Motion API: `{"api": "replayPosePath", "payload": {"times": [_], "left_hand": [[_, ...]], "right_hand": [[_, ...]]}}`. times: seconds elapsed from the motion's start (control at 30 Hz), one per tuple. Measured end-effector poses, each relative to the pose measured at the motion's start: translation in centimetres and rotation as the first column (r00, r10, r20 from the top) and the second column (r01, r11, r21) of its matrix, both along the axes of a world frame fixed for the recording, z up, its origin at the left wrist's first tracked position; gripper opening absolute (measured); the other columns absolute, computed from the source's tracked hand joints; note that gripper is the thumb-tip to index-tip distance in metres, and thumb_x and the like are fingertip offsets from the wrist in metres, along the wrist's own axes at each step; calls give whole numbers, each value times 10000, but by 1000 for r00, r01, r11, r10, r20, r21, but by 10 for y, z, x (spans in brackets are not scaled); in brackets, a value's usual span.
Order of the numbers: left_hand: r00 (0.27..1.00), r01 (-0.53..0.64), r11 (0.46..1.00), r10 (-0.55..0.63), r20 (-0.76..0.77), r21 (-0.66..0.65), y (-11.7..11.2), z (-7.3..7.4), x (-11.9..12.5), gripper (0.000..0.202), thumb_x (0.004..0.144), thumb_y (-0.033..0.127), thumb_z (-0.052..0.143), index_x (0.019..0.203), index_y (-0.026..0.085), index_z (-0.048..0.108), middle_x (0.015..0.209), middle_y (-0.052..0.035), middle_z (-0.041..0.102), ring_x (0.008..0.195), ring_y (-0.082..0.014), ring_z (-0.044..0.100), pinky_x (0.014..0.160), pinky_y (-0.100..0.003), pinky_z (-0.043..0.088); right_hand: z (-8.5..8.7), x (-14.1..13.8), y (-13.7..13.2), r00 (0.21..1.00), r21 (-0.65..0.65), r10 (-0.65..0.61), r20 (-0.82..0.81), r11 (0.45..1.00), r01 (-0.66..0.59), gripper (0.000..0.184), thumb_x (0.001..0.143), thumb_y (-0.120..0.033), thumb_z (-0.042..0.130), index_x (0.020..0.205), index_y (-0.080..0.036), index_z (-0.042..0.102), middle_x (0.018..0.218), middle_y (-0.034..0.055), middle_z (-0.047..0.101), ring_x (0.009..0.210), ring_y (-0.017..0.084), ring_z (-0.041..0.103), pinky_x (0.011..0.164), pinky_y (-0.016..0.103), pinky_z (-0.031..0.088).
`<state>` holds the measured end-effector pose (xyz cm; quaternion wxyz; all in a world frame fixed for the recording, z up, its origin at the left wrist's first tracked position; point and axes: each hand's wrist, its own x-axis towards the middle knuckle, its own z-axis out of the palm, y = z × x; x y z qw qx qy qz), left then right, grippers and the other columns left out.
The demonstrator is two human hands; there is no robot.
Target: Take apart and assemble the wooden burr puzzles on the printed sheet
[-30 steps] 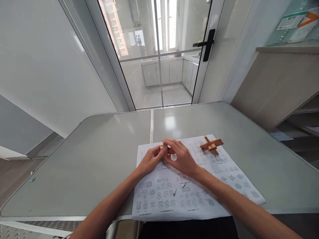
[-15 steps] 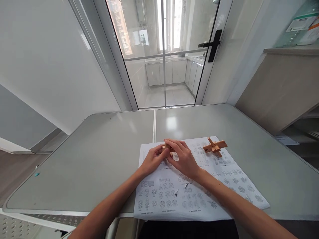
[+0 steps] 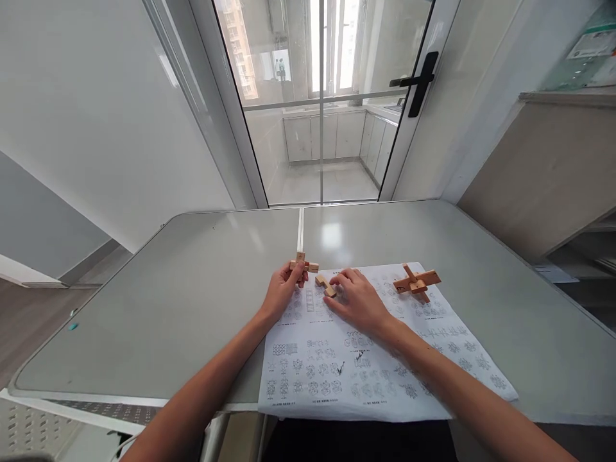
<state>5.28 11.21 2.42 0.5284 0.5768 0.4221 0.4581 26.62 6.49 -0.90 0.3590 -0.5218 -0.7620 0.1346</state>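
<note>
At the far edge of the paper, my left hand (image 3: 283,287) is closed on a partly assembled wooden burr puzzle (image 3: 304,265), its crossed pieces gripped between thumb and fingers. To its right, a loose notched wooden piece (image 3: 326,285) is at the paper, right by the fingertips of my right hand (image 3: 357,300). My right thumb and fingers are spread around the near end of that piece; whether they touch it I cannot tell. Under both hands lies a printed sheet (image 3: 332,333) with rows of small puzzle diagrams.
A second wooden burr puzzle (image 3: 416,282), cross-shaped, sits on the sheet's far right corner. The grey table (image 3: 192,308) has a seam down its middle. Beyond it stands a glass door with a black handle (image 3: 418,83). A wooden shelf unit (image 3: 553,167) is at the right.
My hands have moved apart. My left hand has gone left and away with the partly assembled puzzle, and a notched piece now shows separately by my right hand.
</note>
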Motion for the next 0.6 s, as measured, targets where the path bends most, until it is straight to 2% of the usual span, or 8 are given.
{"api": "replayPosePath", "payload": {"times": [0.03,0.1,0.23,0.4,0.5,0.6], "left_hand": [[1000,9,1000,-9,1,-8,0,0,0,485,927,637,682,1006,163,748,762,3,592,679,-134,500,706,-278,438],[1000,28,999,-28,-8,-22,0,0,0,514,923,658,673,1012,160,759,753,4,567,689,-139,497,700,-277,434],[995,96,994,-97,-7,-50,-1,3,-1,571,963,701,578,1003,152,732,763,-4,572,677,-138,502,695,-286,446],[975,220,971,-223,-21,-91,-6,6,1,579,994,699,527,1063,145,679,706,19,525,601,-118,450,609,-273,407],[975,206,976,-211,-66,-76,-11,9,3,540,982,686,570,1126,169,624,717,32,524,591,-110,423,563,-254,357],[978,177,983,-181,-108,-49,-15,11,5,544,983,680,575,1237,200,573,742,40,528,601,-111,409,547,-244,337]], "right_hand": [[-1,0,1,1000,-7,-7,11,1000,7,88,956,-309,668,999,-233,677,1046,94,698,1031,301,635,926,478,532],[0,2,3,999,-30,-37,-14,999,37,103,986,-292,601,965,-227,678,1002,88,712,984,280,637,891,447,517],[5,8,7,967,-196,-71,-244,980,23,210,986,-410,605,977,-211,672,900,64,723,798,230,643,734,371,497],[16,11,7,823,-410,-129,-554,902,-134,370,933,-577,670,909,-210,632,778,23,681,719,191,607,682,332,456],[22,7,3,728,-447,-128,-674,855,-264,429,895,-626,717,886,-212,609,698,-12,632,654,164,566,660,320,447],[26,3,0,663,-445,-125,-738,830,-338,443,886,-628,738,894,-200,623,718,1,658,641,156,574,656,325,465]]}}
